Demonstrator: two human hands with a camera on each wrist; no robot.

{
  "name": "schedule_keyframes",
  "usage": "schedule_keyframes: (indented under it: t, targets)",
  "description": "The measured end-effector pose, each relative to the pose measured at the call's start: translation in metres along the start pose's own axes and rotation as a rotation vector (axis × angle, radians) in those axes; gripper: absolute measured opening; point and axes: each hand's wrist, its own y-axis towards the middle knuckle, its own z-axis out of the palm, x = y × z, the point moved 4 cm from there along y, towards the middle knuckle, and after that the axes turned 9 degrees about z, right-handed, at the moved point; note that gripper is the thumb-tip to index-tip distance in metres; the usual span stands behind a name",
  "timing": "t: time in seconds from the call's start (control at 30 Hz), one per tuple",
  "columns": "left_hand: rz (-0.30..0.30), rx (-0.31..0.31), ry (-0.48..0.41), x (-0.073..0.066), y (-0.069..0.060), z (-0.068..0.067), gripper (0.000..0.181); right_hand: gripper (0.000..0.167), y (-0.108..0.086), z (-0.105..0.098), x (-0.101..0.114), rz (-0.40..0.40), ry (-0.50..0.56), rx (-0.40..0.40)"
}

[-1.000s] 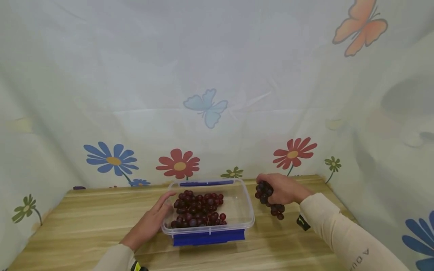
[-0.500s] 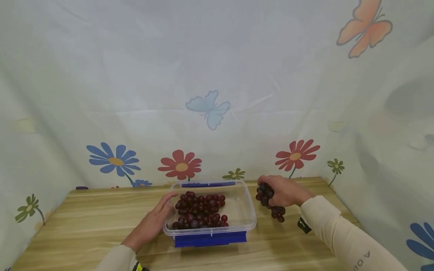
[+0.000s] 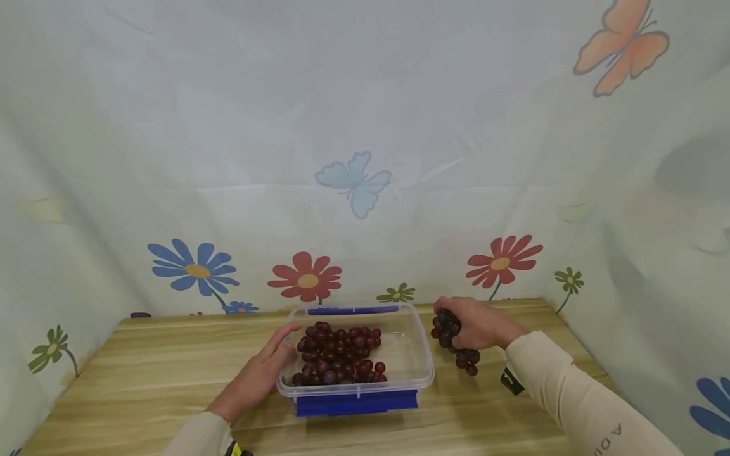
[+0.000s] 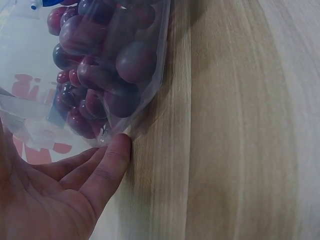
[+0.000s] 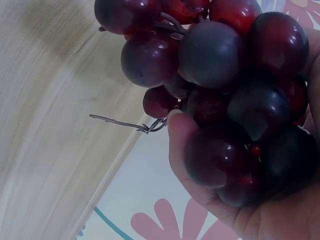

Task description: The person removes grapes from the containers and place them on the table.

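A clear plastic container [image 3: 407,364] with blue clip locks stands at the middle of the table, open at the top. Dark red grapes [image 3: 336,354] fill its left and centre part. My left hand [image 3: 256,377] touches the container's left side with straight fingers; in the left wrist view the fingertips [image 4: 119,145] meet its lower wall. To the right of the container, my right hand [image 3: 479,322] grips a second bunch of grapes [image 3: 447,327], whose lower end hangs below the palm. Up close in the right wrist view, a thin brown stem [image 5: 117,122] sticks out beside the thumb.
The wood-grain table [image 3: 171,373] runs back to a pale curtain [image 3: 239,126] printed with flowers and butterflies, which also encloses both sides. A small dark purple shape [image 3: 140,315] shows at the table's back left edge.
The whole scene shifts slightly rightward and down in the head view. Both hands keep their places, the left at the container and the right gripping its bunch of grapes.
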Motion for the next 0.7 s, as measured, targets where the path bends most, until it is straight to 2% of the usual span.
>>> schedule_keyframes:
  t: [0.7]
  targets:
    - [0.006, -0.007, 0.006, -0.0017, -0.0009, 0.0010, 0.054, 0.056, -0.0036, 0.0070, -0.0039, 0.003, 0.008, 0.016]
